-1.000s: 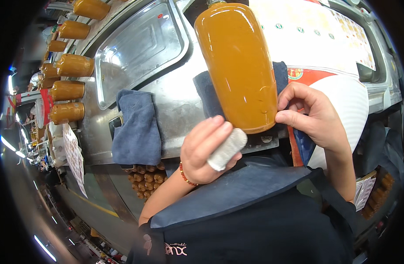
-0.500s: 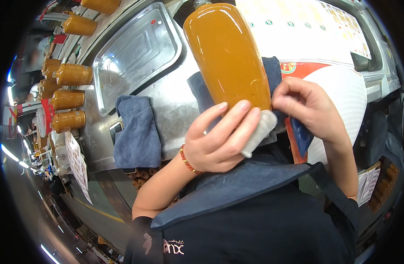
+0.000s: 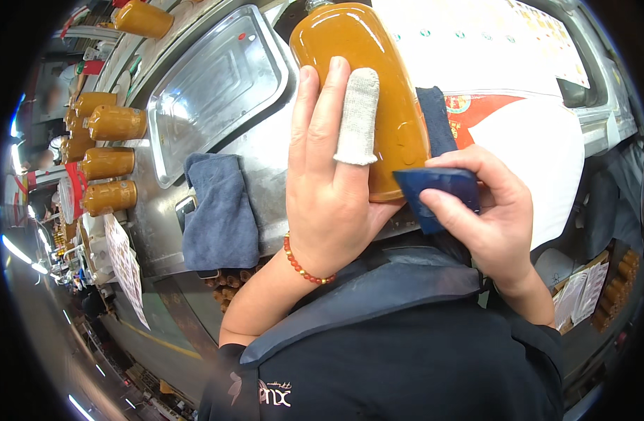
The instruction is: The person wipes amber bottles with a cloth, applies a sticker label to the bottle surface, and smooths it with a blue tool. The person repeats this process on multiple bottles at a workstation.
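Observation:
A large glossy orange-brown bottle lies on a dark blue cloth, its neck pointing away from me. My left hand rests flat on the bottle's left side, fingers stretched toward the neck and the thumb partly hidden by its base. A knitted pale grey finger sleeve covers one of those fingers. Between thumb and fingers, my right hand pinches a flat dark blue scraper. The scraper's pointed end reaches the bottle's lower right edge; whether it touches the surface I cannot tell.
Left of the bottle, a folded blue cloth lies on the metal table, with a clear-walled shallow tray beyond it. Several orange-brown bottles stand further left. White printed sheets cover the right side.
My left hand has gone from curled fingers at the bottle's base to lying flat along its side. My right hand has taken up the blue scraper and moved a little nearer to me.

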The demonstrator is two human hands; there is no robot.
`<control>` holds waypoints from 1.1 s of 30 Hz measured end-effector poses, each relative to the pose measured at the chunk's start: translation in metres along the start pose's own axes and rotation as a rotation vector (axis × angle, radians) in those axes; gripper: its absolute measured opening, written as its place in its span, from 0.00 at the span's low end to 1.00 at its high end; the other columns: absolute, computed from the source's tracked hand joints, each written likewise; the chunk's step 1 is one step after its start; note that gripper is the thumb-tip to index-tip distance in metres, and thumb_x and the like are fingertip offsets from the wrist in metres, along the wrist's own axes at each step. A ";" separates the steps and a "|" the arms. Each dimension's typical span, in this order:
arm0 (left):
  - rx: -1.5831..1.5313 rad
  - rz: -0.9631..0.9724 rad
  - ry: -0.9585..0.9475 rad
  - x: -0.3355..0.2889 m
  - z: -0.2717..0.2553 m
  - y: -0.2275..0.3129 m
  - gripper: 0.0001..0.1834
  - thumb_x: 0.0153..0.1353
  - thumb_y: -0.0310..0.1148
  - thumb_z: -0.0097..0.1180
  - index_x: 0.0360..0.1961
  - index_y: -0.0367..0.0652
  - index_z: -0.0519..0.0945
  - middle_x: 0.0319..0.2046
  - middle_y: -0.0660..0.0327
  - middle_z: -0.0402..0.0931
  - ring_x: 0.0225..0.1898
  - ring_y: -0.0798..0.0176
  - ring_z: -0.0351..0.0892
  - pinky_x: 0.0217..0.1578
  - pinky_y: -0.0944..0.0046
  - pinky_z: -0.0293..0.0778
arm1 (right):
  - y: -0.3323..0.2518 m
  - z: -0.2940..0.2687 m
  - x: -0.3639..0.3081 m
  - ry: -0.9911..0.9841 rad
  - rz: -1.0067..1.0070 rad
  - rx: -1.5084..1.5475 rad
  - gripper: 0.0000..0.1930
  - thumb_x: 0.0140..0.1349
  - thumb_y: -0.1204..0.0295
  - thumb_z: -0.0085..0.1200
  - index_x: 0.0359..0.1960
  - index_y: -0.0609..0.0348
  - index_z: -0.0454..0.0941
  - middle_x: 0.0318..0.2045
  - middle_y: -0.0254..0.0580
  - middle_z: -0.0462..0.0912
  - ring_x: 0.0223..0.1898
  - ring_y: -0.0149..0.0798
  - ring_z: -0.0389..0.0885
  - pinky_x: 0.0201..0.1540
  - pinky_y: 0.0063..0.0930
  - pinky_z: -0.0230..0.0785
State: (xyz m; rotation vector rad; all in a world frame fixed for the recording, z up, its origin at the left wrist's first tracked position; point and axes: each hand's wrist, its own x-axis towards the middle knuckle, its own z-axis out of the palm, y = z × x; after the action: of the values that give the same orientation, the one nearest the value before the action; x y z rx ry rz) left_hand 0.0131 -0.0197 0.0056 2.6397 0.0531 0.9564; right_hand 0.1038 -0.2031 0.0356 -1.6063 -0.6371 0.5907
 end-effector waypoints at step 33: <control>-0.574 -0.338 -0.156 -0.056 -0.013 -0.022 0.57 0.57 0.47 0.73 0.78 0.35 0.53 0.78 0.40 0.47 0.80 0.37 0.42 0.76 0.42 0.45 | 0.030 -0.027 -0.005 0.138 0.180 0.197 0.13 0.70 0.81 0.58 0.54 0.67 0.78 0.44 0.35 0.83 0.44 0.23 0.80 0.50 0.18 0.73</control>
State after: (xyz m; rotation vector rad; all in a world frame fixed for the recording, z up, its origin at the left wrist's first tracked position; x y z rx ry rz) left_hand -0.0363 -0.0028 -0.0265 2.0772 0.1564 0.5462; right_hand 0.1214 -0.2291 0.0089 -1.5124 -0.3229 0.6475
